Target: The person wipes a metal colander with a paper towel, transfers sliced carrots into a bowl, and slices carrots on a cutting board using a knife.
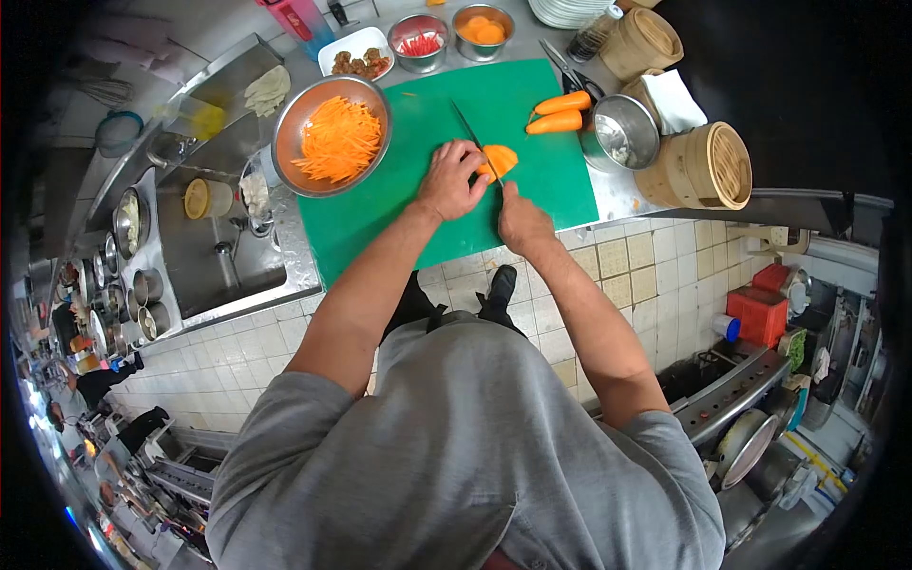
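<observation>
My right hand [525, 222] is closed round the handle of a kitchen knife [465, 122], whose blade points away from me across the green cutting board [427, 233]. Under and beside the blade lies a piece of carrot [501, 160], cut into slices. My left hand [454, 180] rests on the carrot's left end with its fingers bent, close against the blade. Two whole peeled carrots [557, 122] lie at the board's right. At its left edge stands a metal bowl [285, 142] heaped with carrot shreds [342, 141].
Behind the board stand a white dish [332, 49] of brown pieces, a bowl of red strips [420, 46] and a bowl of orange slices [483, 30]. Scissors [570, 71], a metal pot [622, 133] and bamboo steamers [698, 169] are at right. A sink [228, 294] is at left.
</observation>
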Demonstrator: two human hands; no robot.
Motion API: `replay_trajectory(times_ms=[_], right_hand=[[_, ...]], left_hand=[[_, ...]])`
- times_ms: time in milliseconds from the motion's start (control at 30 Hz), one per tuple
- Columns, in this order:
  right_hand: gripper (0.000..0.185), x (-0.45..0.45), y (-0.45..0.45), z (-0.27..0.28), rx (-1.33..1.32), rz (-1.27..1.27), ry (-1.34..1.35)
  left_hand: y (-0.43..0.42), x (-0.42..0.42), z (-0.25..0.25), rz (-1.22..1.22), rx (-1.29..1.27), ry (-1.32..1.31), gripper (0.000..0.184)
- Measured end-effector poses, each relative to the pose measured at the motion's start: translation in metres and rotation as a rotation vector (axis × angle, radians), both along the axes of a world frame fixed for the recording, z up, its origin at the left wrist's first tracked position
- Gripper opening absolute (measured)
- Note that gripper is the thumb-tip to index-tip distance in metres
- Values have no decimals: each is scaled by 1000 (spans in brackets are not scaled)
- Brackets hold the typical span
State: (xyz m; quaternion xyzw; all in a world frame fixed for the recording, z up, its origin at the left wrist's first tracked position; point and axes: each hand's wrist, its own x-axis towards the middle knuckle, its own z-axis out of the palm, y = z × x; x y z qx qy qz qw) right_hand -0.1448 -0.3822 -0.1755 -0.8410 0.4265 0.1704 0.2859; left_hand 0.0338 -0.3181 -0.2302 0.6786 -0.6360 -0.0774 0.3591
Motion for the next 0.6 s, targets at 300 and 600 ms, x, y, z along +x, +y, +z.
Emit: replay_trajectory(times_ms=[300, 600], right_hand=[[26, -53, 41, 91, 7, 21, 55], [27, -29, 18, 17, 9, 8, 20]], left_hand=[[1, 2, -6, 3, -41, 44, 28], [0, 1, -7, -6, -46, 42, 29]])
